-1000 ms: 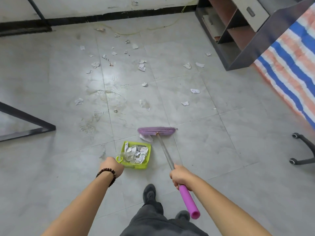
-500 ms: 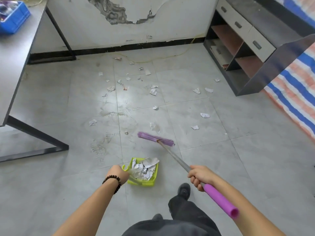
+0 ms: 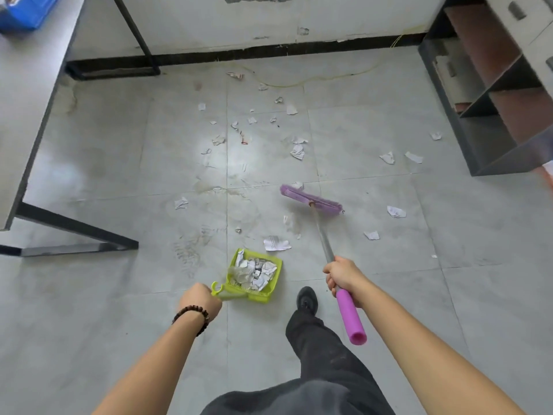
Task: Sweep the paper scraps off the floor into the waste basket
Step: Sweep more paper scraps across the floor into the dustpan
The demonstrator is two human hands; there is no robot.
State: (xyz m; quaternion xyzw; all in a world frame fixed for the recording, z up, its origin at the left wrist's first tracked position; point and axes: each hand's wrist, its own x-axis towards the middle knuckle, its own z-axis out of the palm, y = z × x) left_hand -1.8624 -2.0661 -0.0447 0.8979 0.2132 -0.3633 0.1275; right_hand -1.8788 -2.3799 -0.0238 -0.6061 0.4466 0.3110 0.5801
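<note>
My right hand point(image 3: 344, 275) is wrapped tight round the broom point(image 3: 324, 244) where the metal shaft meets the purple foam grip, the shaft running away from me up the floor point(image 3: 389, 295) to the purple head, tilted left end farther out. My left hand point(image 3: 200, 299) is fisted on the handle of the green dustpan point(image 3: 254, 277), its mouth facing away from me, loaded with crumpled paper. One scrap point(image 3: 276, 243) lies just beyond its lip; more paper scraps point(image 3: 297, 151) dot the tiles toward the far wall.
</note>
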